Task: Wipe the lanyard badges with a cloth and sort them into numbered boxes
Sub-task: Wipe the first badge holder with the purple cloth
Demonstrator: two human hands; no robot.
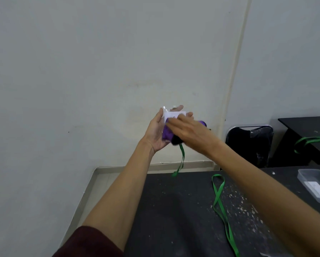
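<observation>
Wiping: left hand (156, 131) fingers (177, 107) curl round badge (174, 115); right hand (191, 129) rubs purple cloth (167, 133), grip unclear. Next: box (304, 179) at tabletop's (174, 210) right edge.

Left hand (156, 131) holding badge (172, 115), right hand (189, 129) holding purple cloth (167, 133) against it

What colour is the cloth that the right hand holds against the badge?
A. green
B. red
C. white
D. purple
D: the cloth under the right hand is purple. It lies against the white badge, which the left hand holds up. Only the lanyard hanging below is green.
</observation>
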